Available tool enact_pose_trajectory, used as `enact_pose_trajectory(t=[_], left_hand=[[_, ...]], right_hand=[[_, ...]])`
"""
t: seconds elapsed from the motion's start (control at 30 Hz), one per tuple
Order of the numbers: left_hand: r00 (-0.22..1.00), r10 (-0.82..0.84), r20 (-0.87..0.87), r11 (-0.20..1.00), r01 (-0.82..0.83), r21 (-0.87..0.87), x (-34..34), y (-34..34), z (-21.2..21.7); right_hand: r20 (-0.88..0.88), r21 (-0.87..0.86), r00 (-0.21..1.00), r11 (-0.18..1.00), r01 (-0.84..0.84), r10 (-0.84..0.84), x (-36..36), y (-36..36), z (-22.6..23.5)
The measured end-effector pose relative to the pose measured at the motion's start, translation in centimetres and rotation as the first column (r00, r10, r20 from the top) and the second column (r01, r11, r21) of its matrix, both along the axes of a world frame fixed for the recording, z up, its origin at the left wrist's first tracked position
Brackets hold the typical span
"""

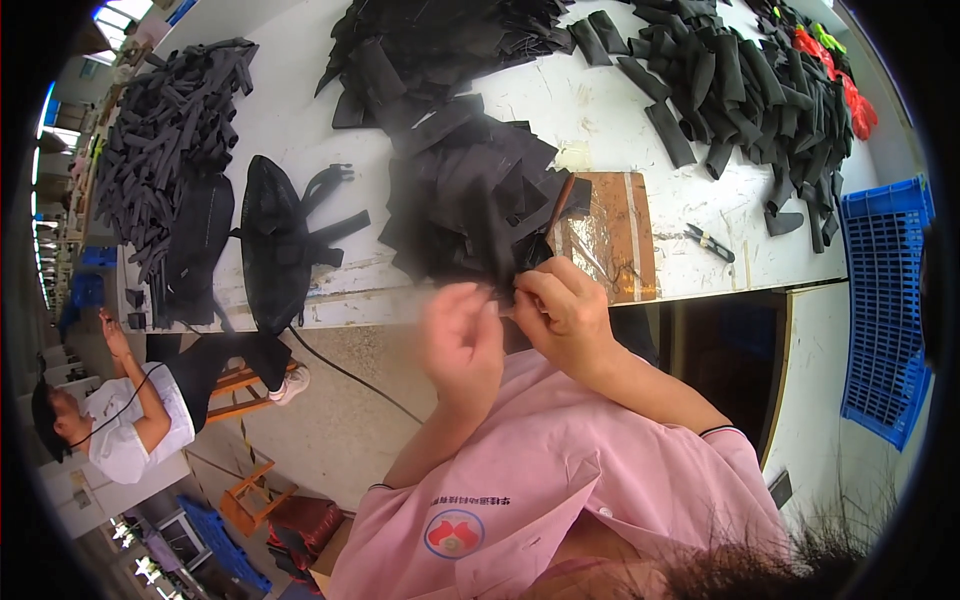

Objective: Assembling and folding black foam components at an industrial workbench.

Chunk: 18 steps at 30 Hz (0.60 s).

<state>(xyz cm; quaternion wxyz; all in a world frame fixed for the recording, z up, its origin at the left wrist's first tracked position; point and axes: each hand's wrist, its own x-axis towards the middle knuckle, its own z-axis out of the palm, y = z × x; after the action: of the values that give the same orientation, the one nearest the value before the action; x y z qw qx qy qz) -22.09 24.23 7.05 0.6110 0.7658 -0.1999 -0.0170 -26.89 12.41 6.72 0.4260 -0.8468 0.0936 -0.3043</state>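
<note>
White is the long surface (600, 110), on which heaps of black strips are spread. A pile of black fabric pieces (470, 190) is stacked at its near edge, beside a wooden board (625, 235). The lowest piece of the pile is pinched by the closed fingers of the right hand (565, 305). The left hand (460, 340) is blurred; whether it is closed cannot be told. Small snips (710, 242) are lying nearby.
</note>
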Motion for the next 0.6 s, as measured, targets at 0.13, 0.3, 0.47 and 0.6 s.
enact_pose_trajectory(t=[0.13, 0.3, 0.47, 0.6], left_hand=[[0.845, -0.239, -0.478, 0.934, 0.065, -0.351, 1.0, 0.1, 0.6], [0.665, -0.479, -0.573, 0.823, 0.112, -0.557, 2.4, 0.0, 0.4], [0.884, -0.091, -0.458, 0.965, -0.035, -0.258, 1.6, -1.9, -0.6], [0.975, -0.042, -0.22, 0.96, -0.022, -0.28, 1.2, -2.1, -0.4]], right_hand=[[-0.067, 0.386, 0.998, 0.922, 0.015, 0.012, 0.1, -0.6, -0.2], [0.068, 0.985, 0.954, 0.131, -0.11, 0.292, -0.4, -1.7, -0.6], [0.245, 0.959, 0.91, -0.22, -0.177, 0.336, -0.5, -1.6, -1.2], [0.068, 0.909, 0.879, 0.333, -0.249, 0.472, -0.5, -1.8, -1.0]])
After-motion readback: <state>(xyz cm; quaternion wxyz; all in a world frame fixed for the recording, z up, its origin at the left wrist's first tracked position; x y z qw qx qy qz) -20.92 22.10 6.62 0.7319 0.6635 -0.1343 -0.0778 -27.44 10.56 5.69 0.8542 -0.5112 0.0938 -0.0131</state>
